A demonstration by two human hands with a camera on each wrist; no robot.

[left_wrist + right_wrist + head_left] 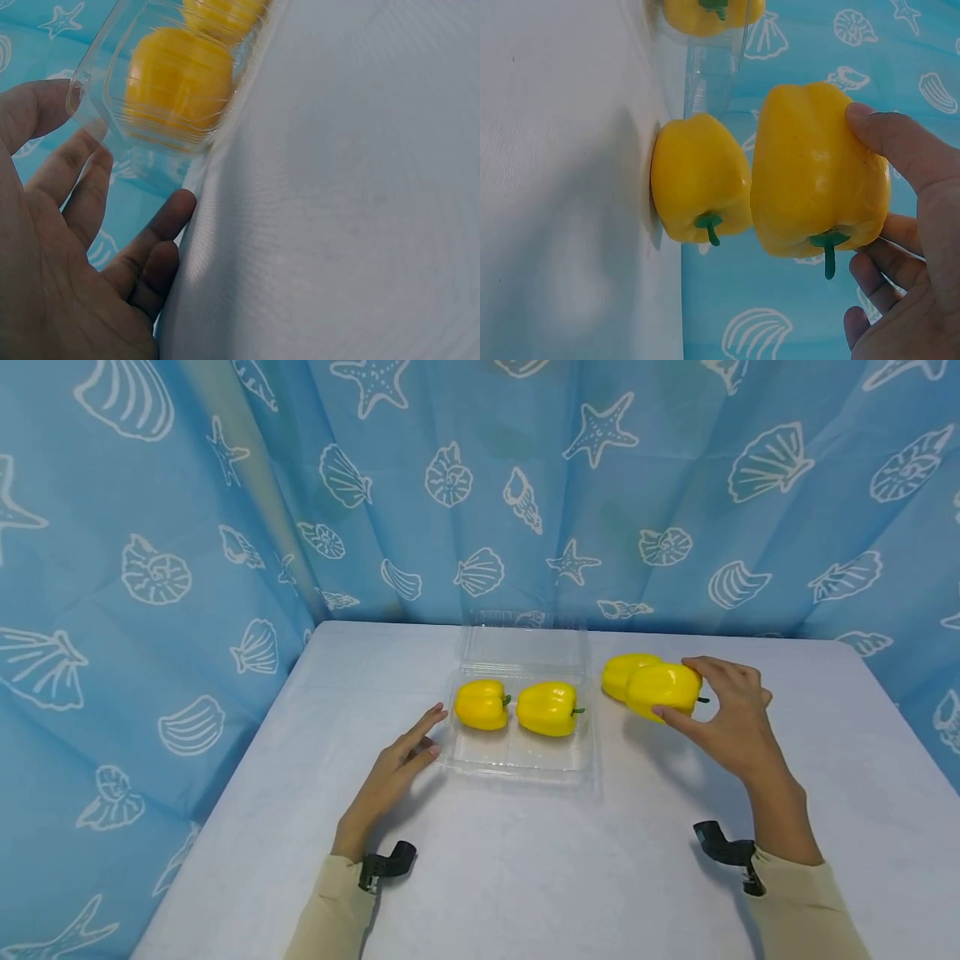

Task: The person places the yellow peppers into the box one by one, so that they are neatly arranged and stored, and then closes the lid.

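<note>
My right hand (738, 718) grips a yellow bell pepper (660, 687) with thumb and fingers, holding it above the table. In the right wrist view this pepper (817, 169) has a green stem pointing down in the picture. Partly behind it, a second yellow pepper (619, 673) lies on the table. Two more yellow peppers, a left one (480, 706) and a right one (547, 708), sit side by side inside a clear plastic container (517, 760). My left hand (393, 768) has loosely extended fingers, with fingertips right at the container's left edge.
The container's clear lid (523, 647) stands folded back toward the curtain. White cloth covers the table (525, 868). A blue curtain (480, 485) with white shell and starfish prints hangs behind and along the left side.
</note>
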